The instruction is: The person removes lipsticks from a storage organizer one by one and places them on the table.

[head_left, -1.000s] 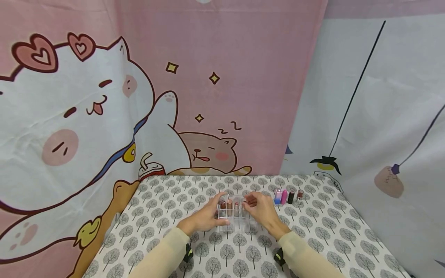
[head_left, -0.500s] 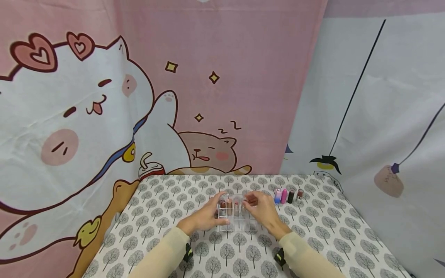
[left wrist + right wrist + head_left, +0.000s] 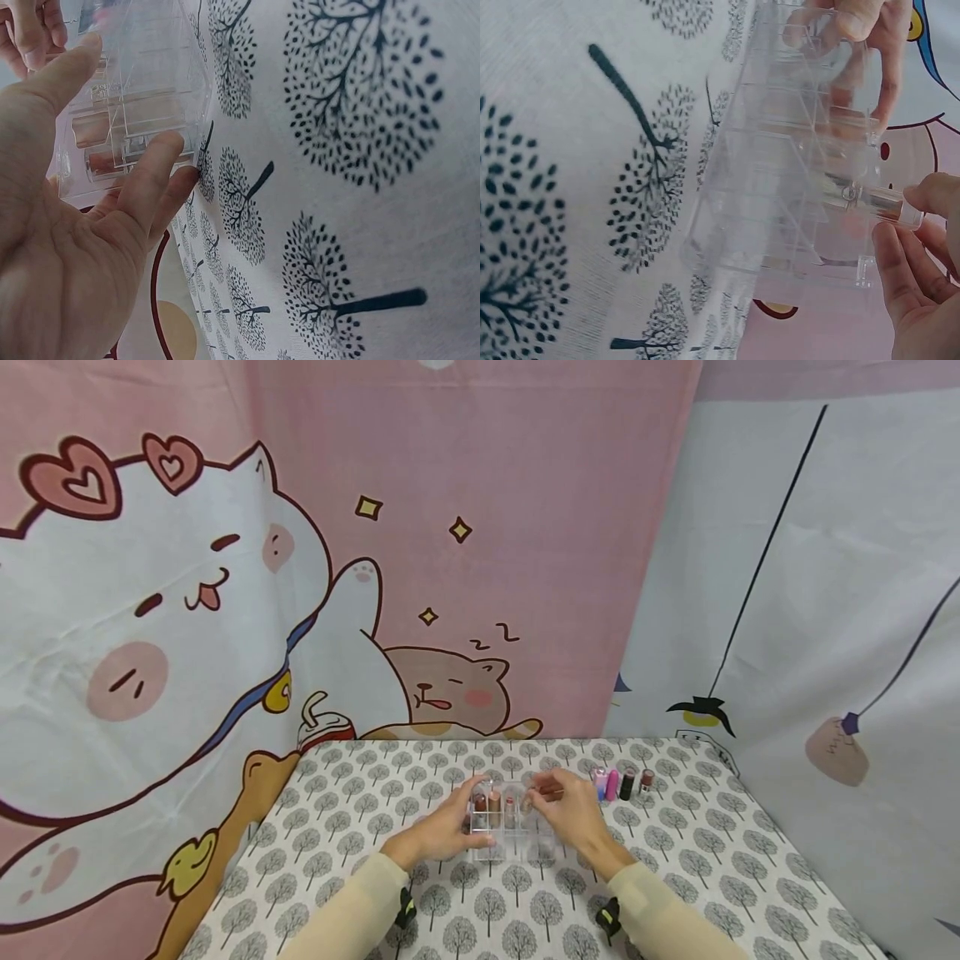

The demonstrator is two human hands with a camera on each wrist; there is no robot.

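A clear plastic lipstick organizer (image 3: 513, 848) with compartments stands on the table in the head view. My left hand (image 3: 441, 828) grips its left side, thumb at the front and fingers around the back, as the left wrist view also shows. Inside are a dark red-brown lipstick (image 3: 481, 804), a tan one (image 3: 494, 803) and a pinkish one (image 3: 510, 811). At the back right compartments, my right hand (image 3: 573, 810) pinches the end of a clear-capped lipstick tube (image 3: 887, 207). In the right wrist view, that tube's other end sits within the organizer's open top.
Right of the organizer, a short row stands on the tree-print cloth (image 3: 491, 906): a blue-and-pink tube (image 3: 600, 785), a magenta tube (image 3: 612, 786), a black lipstick (image 3: 627, 785) and a red-brown one (image 3: 647, 780). A cartoon-printed curtain (image 3: 570, 568) hangs behind the table.
My right hand has shifted very slightly up and to the right over the organizer, still pinching the tube. My left hand and the organizer stay in place.
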